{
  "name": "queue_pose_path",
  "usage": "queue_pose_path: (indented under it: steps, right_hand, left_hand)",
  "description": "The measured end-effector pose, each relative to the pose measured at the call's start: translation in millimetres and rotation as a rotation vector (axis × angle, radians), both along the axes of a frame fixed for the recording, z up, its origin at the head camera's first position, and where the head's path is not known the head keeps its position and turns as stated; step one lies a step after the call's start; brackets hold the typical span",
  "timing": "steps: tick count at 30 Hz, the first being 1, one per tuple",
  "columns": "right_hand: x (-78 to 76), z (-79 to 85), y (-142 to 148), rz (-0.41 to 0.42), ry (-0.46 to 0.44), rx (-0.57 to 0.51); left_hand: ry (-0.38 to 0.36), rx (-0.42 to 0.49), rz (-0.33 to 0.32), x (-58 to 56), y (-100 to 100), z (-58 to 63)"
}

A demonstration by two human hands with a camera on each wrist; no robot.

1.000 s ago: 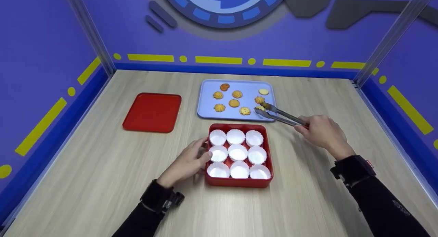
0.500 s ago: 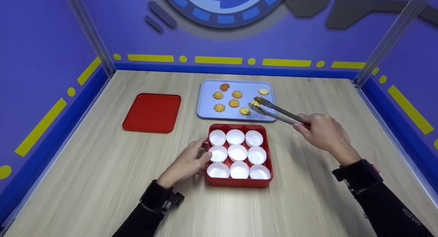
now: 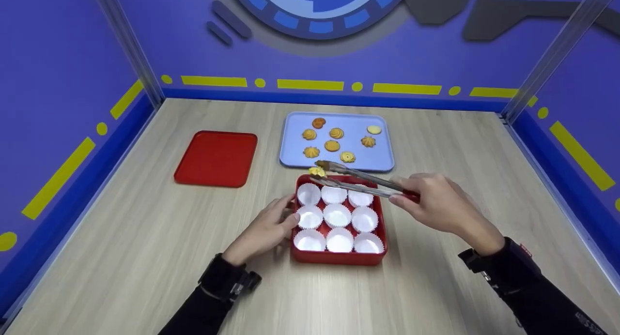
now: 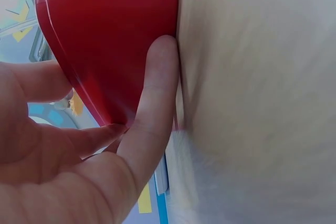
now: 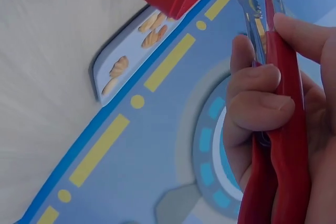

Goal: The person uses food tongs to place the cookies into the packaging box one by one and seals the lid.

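Observation:
My right hand grips metal tongs by their red handles. Pinched at the tongs' tips is a pale yellow cookie, held over the far left corner of a red square box. White paper cups stand in rows inside the box; the tongs cover part of the back row. My left hand holds the box's left wall, the thumb at the rim and the fingers along the outside. Behind the box, a light blue tray carries several cookies.
A red lid lies flat on the wooden table, left of the tray. Blue-purple panels with yellow marks rise along the table's back and both sides.
My right hand has lifted the yellow cookie off the tray with the tongs and carried it left and nearer, over the box's back edge. My left hand has stayed at the box.

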State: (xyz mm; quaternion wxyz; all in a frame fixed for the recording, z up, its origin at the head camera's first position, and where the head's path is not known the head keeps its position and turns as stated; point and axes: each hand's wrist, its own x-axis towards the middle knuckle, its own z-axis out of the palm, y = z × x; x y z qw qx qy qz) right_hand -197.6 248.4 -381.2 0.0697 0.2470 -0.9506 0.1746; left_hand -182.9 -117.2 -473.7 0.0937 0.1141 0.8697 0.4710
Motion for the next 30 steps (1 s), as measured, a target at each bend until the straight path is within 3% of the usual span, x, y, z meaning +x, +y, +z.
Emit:
queue_pose_path:
  steps: [7, 30]
  right_hand:
    - [1.0, -8.5, -12, 0.013, -0.043, 0.069]
    - [-8.5, -15.8, -27, 0.089, 0.024, 0.148]
  left_hand:
    - [-0.007, 0.004, 0.011, -1.0, 1, 1.7]
    - [-0.015, -0.010, 0.010, -0.6, 1, 2.1]
